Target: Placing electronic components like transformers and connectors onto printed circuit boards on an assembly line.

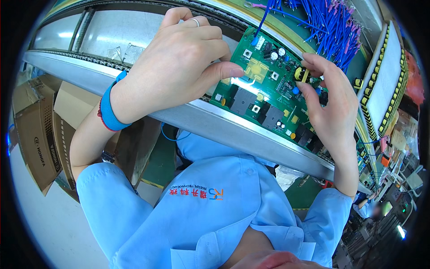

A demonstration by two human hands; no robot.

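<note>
1. Showing green PCB (268, 87) in upper ctr of frame, slightly R, slanting down toward R, alongside silver metal rail (233, 123).
2. Also showing, on PCB's R part, black-and-yellow transformer (301, 74); can't tell if seated.
3. Pinching transformer btwn thumb & fingertips w/ R hand (333, 105), right of ctr.
4. Curling fingers of L hand (183, 56), upper L of ctr, w/ thumb reaching over PCB; can't tell if pinching anything.
5. Wearing ring (194, 22) & blue wristband (113, 107) on L side.
6. Seeing loose pile of blue wires (329, 31), upper R.
7. Seeing white tray (384, 80) edged w/ yellow-and-black parts, far R.
8. Seeing cardboard boxes (36, 134), mid-L.
</note>
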